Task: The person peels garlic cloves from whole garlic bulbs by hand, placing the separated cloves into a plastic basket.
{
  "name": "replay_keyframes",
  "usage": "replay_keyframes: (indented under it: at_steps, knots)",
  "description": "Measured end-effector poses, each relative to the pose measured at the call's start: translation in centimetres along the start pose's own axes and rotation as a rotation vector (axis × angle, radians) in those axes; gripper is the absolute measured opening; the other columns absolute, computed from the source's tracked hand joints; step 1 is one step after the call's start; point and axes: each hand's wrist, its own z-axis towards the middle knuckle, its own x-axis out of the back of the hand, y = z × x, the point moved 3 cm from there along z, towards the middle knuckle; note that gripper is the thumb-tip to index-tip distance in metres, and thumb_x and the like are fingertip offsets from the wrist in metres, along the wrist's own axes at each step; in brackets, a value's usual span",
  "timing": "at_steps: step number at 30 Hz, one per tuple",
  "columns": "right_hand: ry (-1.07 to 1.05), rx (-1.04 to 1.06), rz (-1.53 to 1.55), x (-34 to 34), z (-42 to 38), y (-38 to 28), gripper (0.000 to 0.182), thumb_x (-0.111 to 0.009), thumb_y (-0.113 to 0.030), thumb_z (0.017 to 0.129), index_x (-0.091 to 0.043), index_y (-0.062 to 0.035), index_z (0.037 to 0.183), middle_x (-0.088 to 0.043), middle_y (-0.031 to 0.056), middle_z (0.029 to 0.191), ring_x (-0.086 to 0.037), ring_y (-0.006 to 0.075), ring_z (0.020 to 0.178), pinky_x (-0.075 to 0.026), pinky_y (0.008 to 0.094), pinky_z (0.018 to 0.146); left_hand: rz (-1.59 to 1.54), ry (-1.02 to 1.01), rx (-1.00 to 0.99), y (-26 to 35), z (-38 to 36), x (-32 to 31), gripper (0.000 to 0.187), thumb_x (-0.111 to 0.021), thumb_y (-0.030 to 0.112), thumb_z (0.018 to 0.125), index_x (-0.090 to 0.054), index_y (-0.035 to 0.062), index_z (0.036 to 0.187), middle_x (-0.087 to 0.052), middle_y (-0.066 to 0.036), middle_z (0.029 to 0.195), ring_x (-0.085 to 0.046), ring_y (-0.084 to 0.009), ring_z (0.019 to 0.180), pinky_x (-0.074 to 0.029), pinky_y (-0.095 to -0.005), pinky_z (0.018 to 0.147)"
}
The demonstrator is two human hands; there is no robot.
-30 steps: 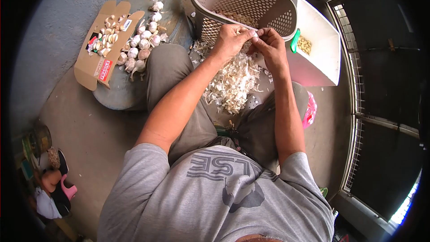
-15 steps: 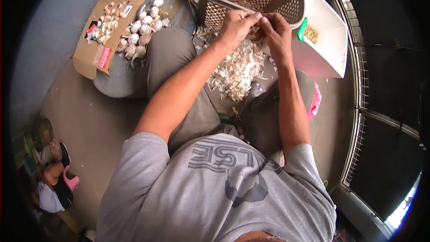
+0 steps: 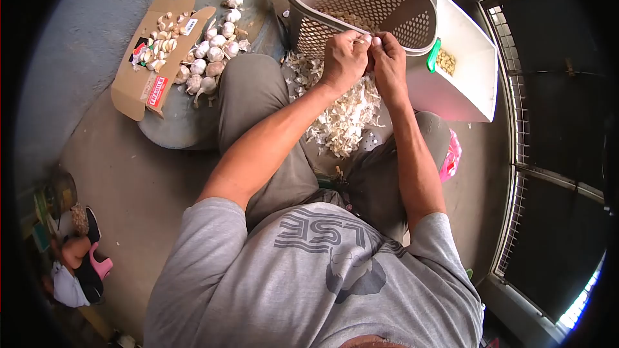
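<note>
Item: garlic peeling, seated on the floor.

Left hand (image 3: 345,58): fingers curled, thumb and fingertips pinched together against those of the other hand, just in front of the near wall of the basket (image 3: 361,0).

Right hand (image 3: 389,58): likewise closed, thumb tip meeting the left thumb. Both hands appear clamped on one small piece, presumably a garlic clove; it is hidden between the fingertips and cannot be made out.

Pile of peels (image 3: 342,116): papery white skins on the floor directly under the hands, between the knees.

White bin (image 3: 467,71): right of the hands, holding a small heap of peeled cloves (image 3: 445,62); a green-handled tool (image 3: 433,55) lies at its left rim.

Garlic bulbs (image 3: 213,58): whole heads on a round mat (image 3: 174,122) at far left, well apart from the hands.

Cardboard flat (image 3: 145,80): left of the bulbs, carrying loose cloves.

Handling note, as judgement: the skin should lift best if one thumbnail catches the clove's root end while the other hand turns it, with light pressure so the flesh is not bruised. Keeping the hands over the pile lets skins drop there. The bare clove belongs in the white bin.
</note>
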Motion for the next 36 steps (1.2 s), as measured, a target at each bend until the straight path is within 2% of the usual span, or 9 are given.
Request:
replay_keyframes:
  at_steps: [6, 10, 14, 16, 19, 22, 29, 35, 36]
  knots:
    - [0.007, -0.038, 0.209, 0.3, 0.3, 2.0, 0.014, -0.051, -0.012, 0.108, -0.060, -0.0020, 0.103, -0.056, -0.0020, 0.078, -0.048, 0.0034, 0.062, -0.039, 0.0212, 0.051, 0.167, -0.011, -0.134, 0.4, -0.4, -0.2, 0.022, -0.062, 0.016, 0.096, -0.065, -0.0021, 0.084, -0.066, -0.021, 0.078, -0.066, -0.0389, 0.073, -0.052, -0.0451, 0.067]
    - [0.005, -0.086, 0.340, 0.6, 0.7, 2.2, 0.013, -0.052, -0.012, 0.107, -0.060, -0.0037, 0.101, -0.056, -0.0025, 0.080, -0.047, 0.0030, 0.064, -0.039, 0.0206, 0.052, 0.308, 0.019, -0.280, -0.6, -0.4, -0.7, 0.026, -0.065, 0.022, 0.099, -0.065, -0.0021, 0.090, -0.067, -0.016, 0.078, -0.065, -0.0250, 0.065, -0.051, -0.0389, 0.061]
    - [0.067, -0.003, 0.196, -0.1, 0.0, 0.1, 0.012, -0.051, -0.012, 0.108, -0.057, -0.0017, 0.106, -0.059, 0.0002, 0.086, -0.052, 0.0048, 0.071, -0.046, 0.0227, 0.060, -0.040, 0.001, -0.093, -0.9, -0.2, -0.9, 0.027, -0.066, 0.025, 0.101, -0.069, -0.0015, 0.096, -0.067, -0.006, 0.079, -0.062, -0.0135, 0.073, -0.052, -0.0324, 0.068]
    - [0.049, 0.005, 0.181, 0.1, 0.0, 0.0, 0.013, -0.052, -0.013, 0.108, -0.055, -0.0013, 0.111, -0.061, 0.0023, 0.090, -0.057, 0.0067, 0.075, -0.051, 0.0239, 0.064, 0.037, -0.020, -0.116, -1.1, 0.6, -0.4, 0.027, -0.067, 0.024, 0.100, -0.070, -0.0019, 0.096, -0.068, -0.008, 0.083, -0.063, -0.0149, 0.077, -0.052, -0.0320, 0.071]
    - [-0.021, -0.055, 0.480, 0.3, -0.2, 0.4, 0.016, -0.052, -0.014, 0.107, -0.055, -0.0007, 0.115, -0.063, 0.0051, 0.095, -0.063, 0.0103, 0.080, -0.056, 0.0268, 0.070, 0.126, -0.050, -0.177, -1.0, 0.6, 0.0, 0.027, -0.070, 0.023, 0.098, -0.073, -0.0034, 0.103, -0.069, -0.012, 0.094, -0.067, -0.0213, 0.088, -0.053, -0.0337, 0.079]
    - [-0.047, -0.061, 0.448, 0.9, 0.1, 0.5, 0.022, -0.053, -0.015, 0.107, -0.057, 0.0023, 0.118, -0.066, 0.0088, 0.099, -0.068, 0.0143, 0.083, -0.060, 0.0298, 0.074, 0.192, -0.092, -0.198, -0.7, 0.5, -0.2, 0.029, -0.070, 0.023, 0.098, -0.074, -0.0024, 0.110, -0.067, -0.015, 0.104, -0.067, -0.0262, 0.095, -0.054, -0.0359, 0.082]
    - [0.027, -0.020, 0.243, 1.0, 0.4, 0.0, 0.024, -0.056, -0.020, 0.107, -0.061, 0.0031, 0.108, -0.063, 0.0044, 0.080, -0.058, 0.0096, 0.061, -0.051, 0.0255, 0.055, 0.245, -0.066, -0.248, 0.0, 0.8, -0.2, 0.028, -0.067, 0.024, 0.100, -0.073, -0.0031, 0.101, -0.065, -0.014, 0.097, -0.065, -0.0271, 0.087, -0.053, -0.0364, 0.079]
    - [0.080, 0.049, -0.060, 0.1, 0.6, -0.1, 0.020, -0.061, -0.021, 0.105, -0.060, -0.0018, 0.099, -0.061, 0.0031, 0.075, -0.053, 0.0081, 0.059, -0.048, 0.0256, 0.052, 0.223, -0.085, -0.126, -1.2, 1.7, 0.7, 0.024, -0.064, 0.018, 0.102, -0.071, -0.0037, 0.096, -0.067, -0.014, 0.096, -0.065, -0.0263, 0.083, -0.052, -0.0366, 0.074]
    - [0.079, 0.048, -0.057, 0.0, 0.5, 0.1, 0.020, -0.061, -0.021, 0.105, -0.060, -0.0018, 0.099, -0.061, 0.0031, 0.075, -0.053, 0.0081, 0.059, -0.048, 0.0256, 0.052, 0.149, -0.047, -0.119, -1.4, 1.7, 0.6, 0.023, -0.066, 0.019, 0.099, -0.072, -0.0008, 0.090, -0.062, -0.014, 0.085, -0.062, -0.0318, 0.076, -0.050, -0.0426, 0.071]
